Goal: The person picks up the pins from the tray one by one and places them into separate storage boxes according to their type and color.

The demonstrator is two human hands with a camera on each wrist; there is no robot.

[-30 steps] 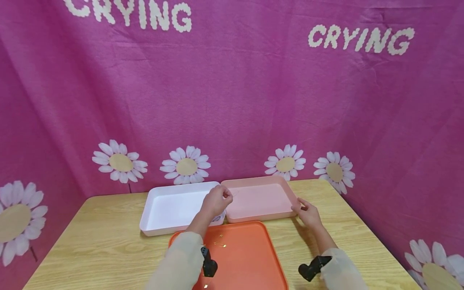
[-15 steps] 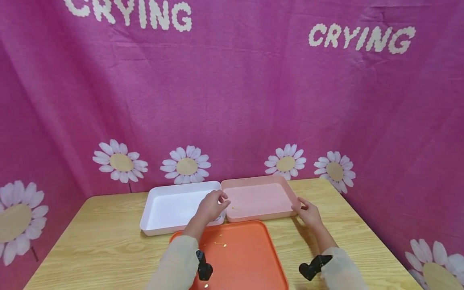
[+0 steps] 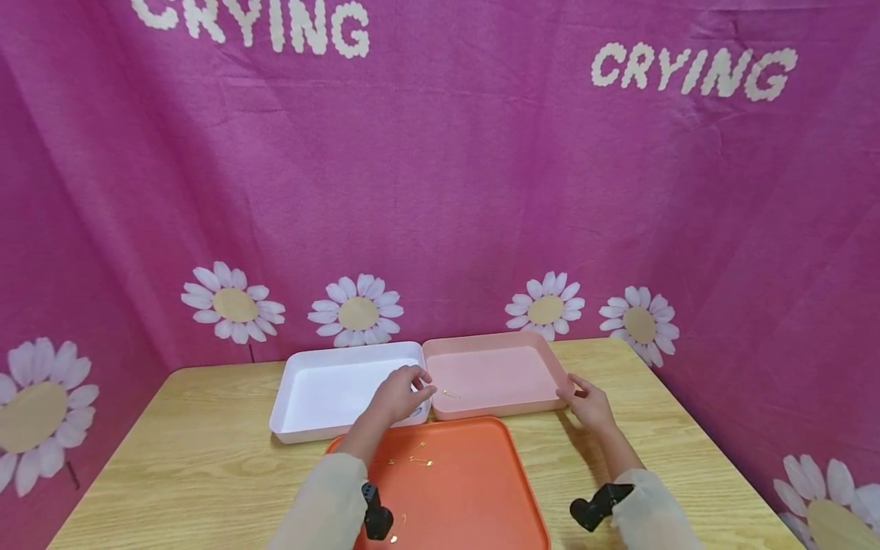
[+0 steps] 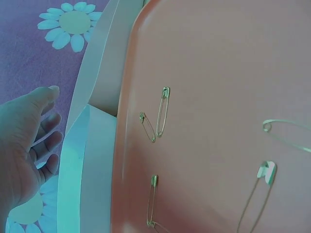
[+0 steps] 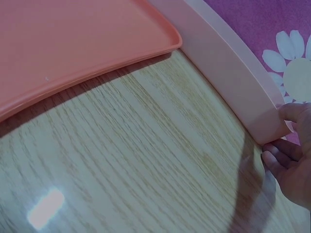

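My left hand [image 3: 399,395] hovers over the right end of the white tray [image 3: 296,397], fingers loosely bent and nothing between them. A gold safety pin [image 3: 450,394] lies in the pink tray [image 3: 495,374], just right of that hand. On the orange tray [image 3: 467,489] in front lie several more gold safety pins [image 3: 422,461]; the left wrist view shows them closer, one large safety pin [image 4: 265,174] among smaller ones. My right hand [image 3: 591,405] holds the pink tray's front right corner, thumb at the wall and fingers curled under the corner in the right wrist view.
The white and pink trays stand side by side at the back of the wooden table [image 3: 206,443]. A small dark item [image 3: 415,411] sits in the white tray's front right corner. A purple curtain [image 3: 440,191] with daisies hangs behind the table.
The left hand has let a safety pin go into the pink tray, drawn back a little leftward and loosened its fingers. The right hand stays at the pink tray's corner.
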